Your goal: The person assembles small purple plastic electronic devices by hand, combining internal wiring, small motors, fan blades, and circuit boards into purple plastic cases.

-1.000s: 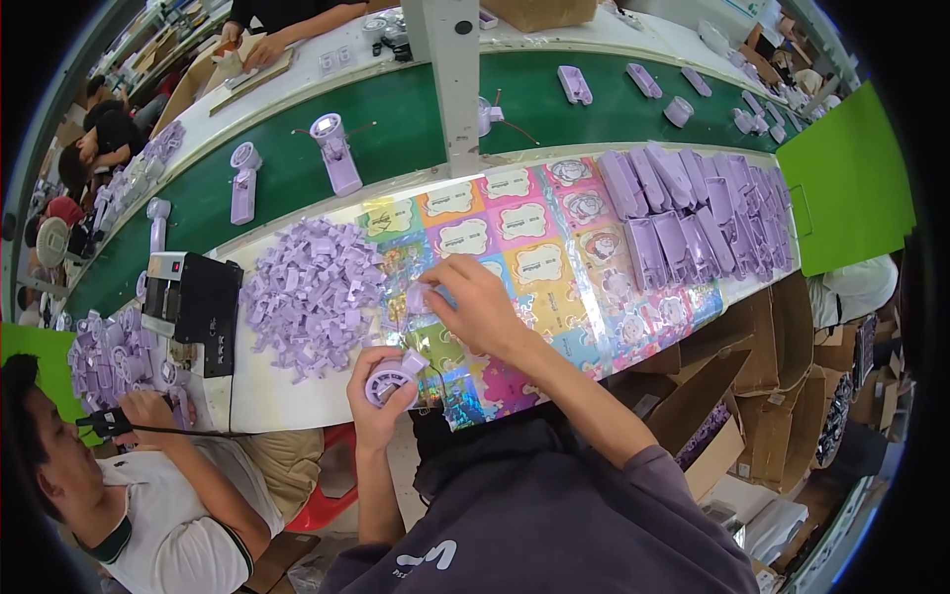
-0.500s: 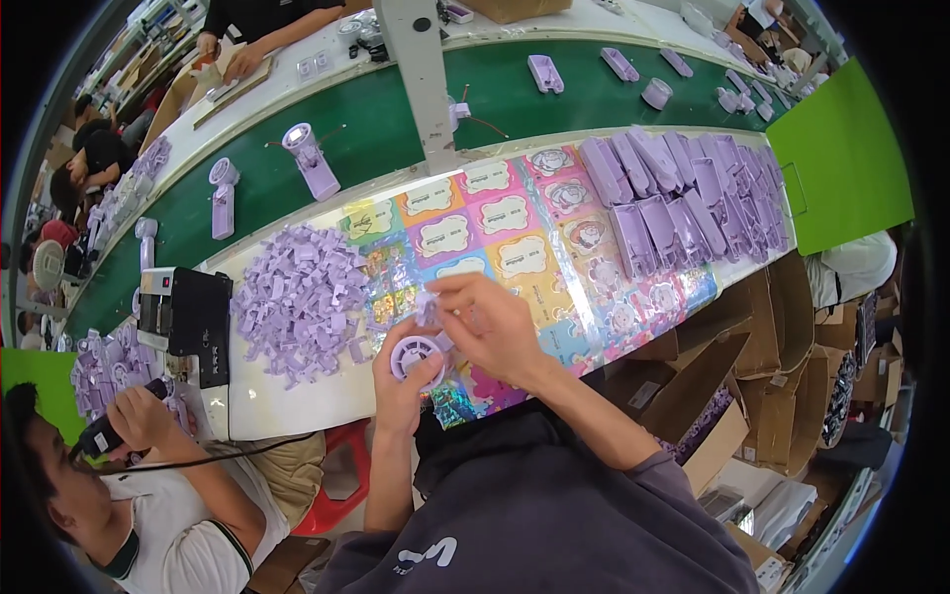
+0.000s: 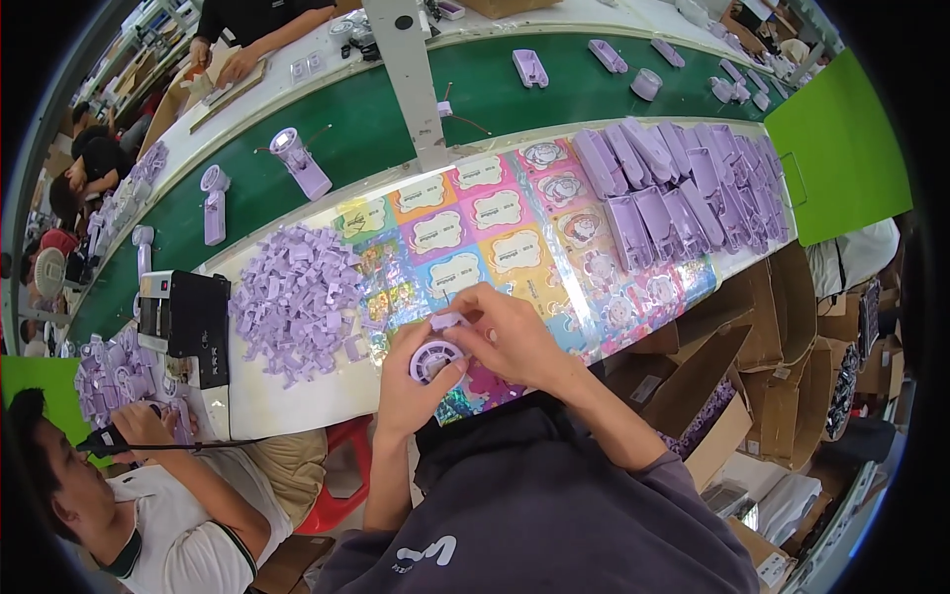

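Round lilac plastic fan head (image 3: 435,358)

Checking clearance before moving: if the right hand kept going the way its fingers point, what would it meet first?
Likely the left hand, which holds the round purple part that the right hand touches; depth is unclear.

The right hand (image 3: 510,332) has come back from the sheet onto the round fan head (image 3: 435,358).
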{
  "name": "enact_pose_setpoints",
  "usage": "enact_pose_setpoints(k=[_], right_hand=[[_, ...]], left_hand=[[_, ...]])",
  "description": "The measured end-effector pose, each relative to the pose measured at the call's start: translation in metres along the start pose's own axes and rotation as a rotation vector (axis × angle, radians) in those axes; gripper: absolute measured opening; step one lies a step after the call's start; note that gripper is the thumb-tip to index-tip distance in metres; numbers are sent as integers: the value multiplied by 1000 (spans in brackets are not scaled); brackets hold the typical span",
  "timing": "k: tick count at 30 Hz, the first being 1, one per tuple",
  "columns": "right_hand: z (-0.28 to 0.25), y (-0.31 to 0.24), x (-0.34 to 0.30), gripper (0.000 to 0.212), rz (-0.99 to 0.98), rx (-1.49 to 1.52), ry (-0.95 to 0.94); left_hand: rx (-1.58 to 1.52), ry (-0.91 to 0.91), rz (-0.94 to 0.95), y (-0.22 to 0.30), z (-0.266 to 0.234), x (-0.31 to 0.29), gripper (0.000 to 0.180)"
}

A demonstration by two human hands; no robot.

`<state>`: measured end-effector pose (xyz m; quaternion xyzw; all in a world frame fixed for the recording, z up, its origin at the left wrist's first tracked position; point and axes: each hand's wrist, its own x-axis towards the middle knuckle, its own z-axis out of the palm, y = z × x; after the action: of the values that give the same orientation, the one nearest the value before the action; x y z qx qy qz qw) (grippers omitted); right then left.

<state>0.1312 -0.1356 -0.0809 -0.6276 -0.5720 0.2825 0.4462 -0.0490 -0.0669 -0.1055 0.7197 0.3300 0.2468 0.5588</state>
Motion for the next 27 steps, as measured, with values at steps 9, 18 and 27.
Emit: enact_pose_setpoints(k=[9, 18, 27], right_hand=[[-11, -2, -5, 25, 71, 817, -113], [-5, 8, -10, 35, -70, 536, -26], [4, 21, -17, 35, -8, 574, 69]], left_hand=[[-974, -124, -312, -21, -8, -4, 51], [-1089, -139, -346, -4, -9, -1, 46], [-913, -57, -303, -2, 0, -4, 39]])
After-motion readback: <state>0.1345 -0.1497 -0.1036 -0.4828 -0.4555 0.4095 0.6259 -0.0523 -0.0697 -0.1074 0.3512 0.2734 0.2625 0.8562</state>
